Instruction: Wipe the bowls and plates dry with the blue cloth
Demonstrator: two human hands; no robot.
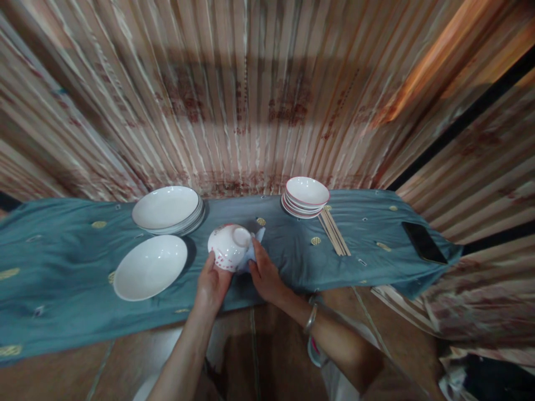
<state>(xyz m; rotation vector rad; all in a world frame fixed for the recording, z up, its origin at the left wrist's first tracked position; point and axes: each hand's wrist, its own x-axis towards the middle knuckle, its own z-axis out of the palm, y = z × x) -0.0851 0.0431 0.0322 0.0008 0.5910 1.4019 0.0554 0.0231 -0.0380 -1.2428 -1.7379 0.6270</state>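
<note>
My left hand [213, 285] grips a white bowl [228, 245] with red markings, tipped so that its foot ring faces up and to the right. A light blue cloth [247, 257] is pinched in my right hand [266, 273] and lies against the bowl's right side. Both hands are above the front part of the covered table. To the left of the held bowl sits a wide white bowl [151, 268], and behind that one is a stack of white plates [167, 209].
A stack of small red-rimmed bowls [307, 192] stands at the back, with several wooden chopsticks [334, 233] beside it. A dark phone [424, 243] lies near the right end of the green tablecloth [288, 267]. Pleated curtains [259, 111] hang behind.
</note>
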